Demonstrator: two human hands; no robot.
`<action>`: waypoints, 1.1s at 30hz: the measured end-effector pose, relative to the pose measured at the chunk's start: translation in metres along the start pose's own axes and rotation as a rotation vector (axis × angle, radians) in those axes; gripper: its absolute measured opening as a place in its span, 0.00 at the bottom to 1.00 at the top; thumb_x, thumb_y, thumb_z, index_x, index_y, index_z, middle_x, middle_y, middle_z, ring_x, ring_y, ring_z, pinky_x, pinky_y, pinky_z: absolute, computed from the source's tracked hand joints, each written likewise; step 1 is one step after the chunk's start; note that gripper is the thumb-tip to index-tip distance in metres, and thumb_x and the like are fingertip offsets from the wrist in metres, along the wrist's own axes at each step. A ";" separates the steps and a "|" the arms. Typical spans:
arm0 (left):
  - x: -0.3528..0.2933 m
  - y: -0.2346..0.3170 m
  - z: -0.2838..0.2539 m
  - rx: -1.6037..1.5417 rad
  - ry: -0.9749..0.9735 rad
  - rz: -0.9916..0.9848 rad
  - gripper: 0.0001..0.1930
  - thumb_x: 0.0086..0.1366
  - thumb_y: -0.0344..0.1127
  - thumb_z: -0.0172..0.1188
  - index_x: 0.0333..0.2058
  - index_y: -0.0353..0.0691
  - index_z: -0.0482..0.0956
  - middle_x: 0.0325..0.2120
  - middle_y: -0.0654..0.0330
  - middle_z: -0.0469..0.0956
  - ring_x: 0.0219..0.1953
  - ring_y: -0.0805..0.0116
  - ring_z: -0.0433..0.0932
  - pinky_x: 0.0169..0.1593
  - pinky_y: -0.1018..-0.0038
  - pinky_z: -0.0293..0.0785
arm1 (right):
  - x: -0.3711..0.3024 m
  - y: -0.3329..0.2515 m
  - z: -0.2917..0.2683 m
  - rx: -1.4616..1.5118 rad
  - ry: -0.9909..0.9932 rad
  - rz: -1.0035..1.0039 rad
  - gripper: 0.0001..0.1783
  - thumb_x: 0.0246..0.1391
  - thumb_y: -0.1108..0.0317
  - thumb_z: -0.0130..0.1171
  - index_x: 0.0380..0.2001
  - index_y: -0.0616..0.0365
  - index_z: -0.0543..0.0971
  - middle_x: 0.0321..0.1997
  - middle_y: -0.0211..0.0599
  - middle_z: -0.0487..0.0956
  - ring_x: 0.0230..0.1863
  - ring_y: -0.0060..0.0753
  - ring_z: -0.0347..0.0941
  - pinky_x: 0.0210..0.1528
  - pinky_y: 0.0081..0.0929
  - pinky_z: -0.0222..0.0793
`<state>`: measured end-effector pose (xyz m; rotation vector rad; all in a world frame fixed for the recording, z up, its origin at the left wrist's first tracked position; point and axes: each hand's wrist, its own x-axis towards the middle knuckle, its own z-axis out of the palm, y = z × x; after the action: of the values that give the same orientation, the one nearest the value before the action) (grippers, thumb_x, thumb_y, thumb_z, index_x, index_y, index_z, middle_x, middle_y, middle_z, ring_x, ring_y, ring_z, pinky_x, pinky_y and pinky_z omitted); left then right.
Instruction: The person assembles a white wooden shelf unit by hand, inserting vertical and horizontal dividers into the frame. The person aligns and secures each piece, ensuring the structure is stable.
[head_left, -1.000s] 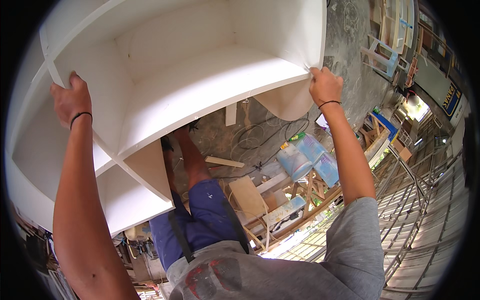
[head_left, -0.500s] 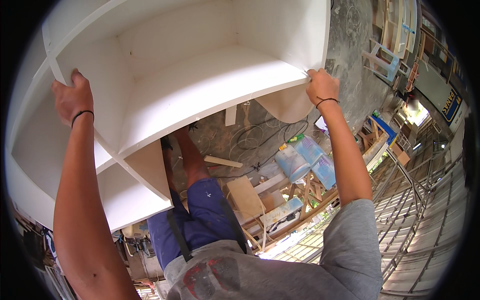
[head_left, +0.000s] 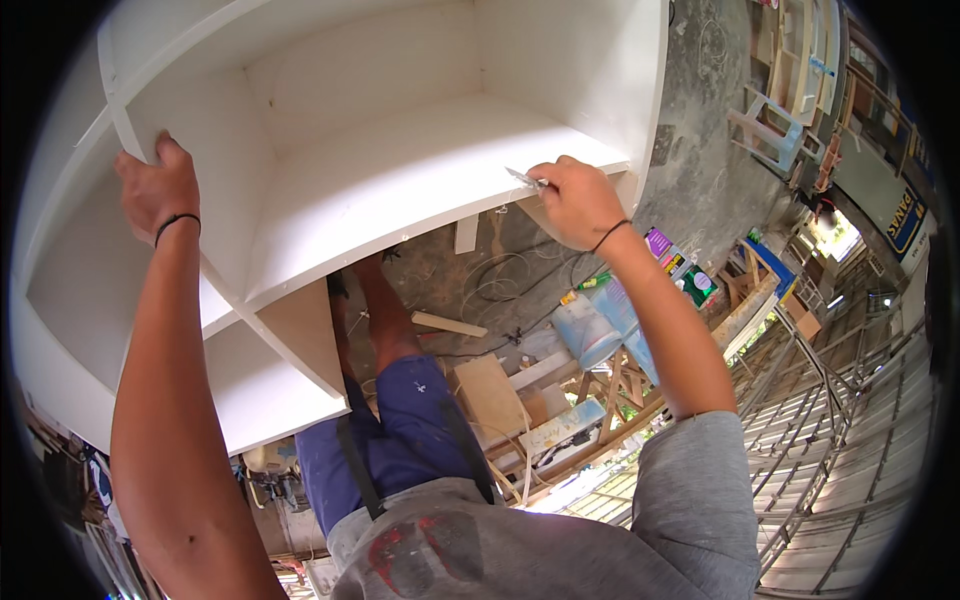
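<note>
A white shelf unit [head_left: 350,170] is spread across the upper left, its divider edge [head_left: 122,125] gripped by the left hand [head_left: 162,190], while a small metal blade [head_left: 521,177], apparently a knife with its handle covered, is pinched in the right hand [head_left: 582,205] at the shelf's front edge [head_left: 430,218]. Below, the grey concrete floor [head_left: 690,180] is strewn with dark cable [head_left: 480,287] and wood pieces [head_left: 450,324]; pale-blue tubs [head_left: 585,330] are partly hidden by the right forearm [head_left: 680,335], and a light-blue stool [head_left: 786,145] is seen at right.

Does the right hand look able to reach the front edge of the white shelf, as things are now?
Probably yes: the right hand is close to the white shelf edge, with nothing visible blocking the way, though it holds a thin metal tool.
</note>
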<state>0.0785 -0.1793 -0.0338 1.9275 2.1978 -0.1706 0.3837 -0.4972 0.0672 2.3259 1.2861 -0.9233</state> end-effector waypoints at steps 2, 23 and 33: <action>-0.001 0.002 -0.001 -0.020 -0.010 0.014 0.25 0.60 0.54 0.53 0.49 0.42 0.69 0.42 0.52 0.81 0.45 0.51 0.79 0.48 0.58 0.73 | 0.006 0.036 0.001 0.039 0.116 0.053 0.15 0.51 0.66 0.51 0.40 0.48 0.82 0.37 0.45 0.79 0.40 0.47 0.77 0.44 0.44 0.70; 0.010 -0.012 0.017 -0.004 0.053 0.051 0.28 0.59 0.56 0.52 0.52 0.44 0.69 0.43 0.51 0.80 0.45 0.49 0.79 0.48 0.58 0.73 | -0.019 -0.132 0.017 0.128 0.066 -0.126 0.13 0.48 0.69 0.54 0.37 0.55 0.82 0.33 0.48 0.80 0.39 0.47 0.76 0.38 0.40 0.71; 0.002 -0.001 0.005 0.015 0.022 0.014 0.28 0.59 0.57 0.53 0.52 0.44 0.70 0.43 0.52 0.80 0.46 0.51 0.79 0.49 0.60 0.73 | -0.021 0.072 0.005 -0.100 0.410 0.259 0.15 0.48 0.71 0.54 0.40 0.48 0.81 0.34 0.41 0.75 0.35 0.49 0.75 0.37 0.44 0.72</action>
<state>0.0780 -0.1786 -0.0394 1.9610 2.2025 -0.1647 0.4343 -0.5520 0.0764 2.6058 1.0973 -0.3021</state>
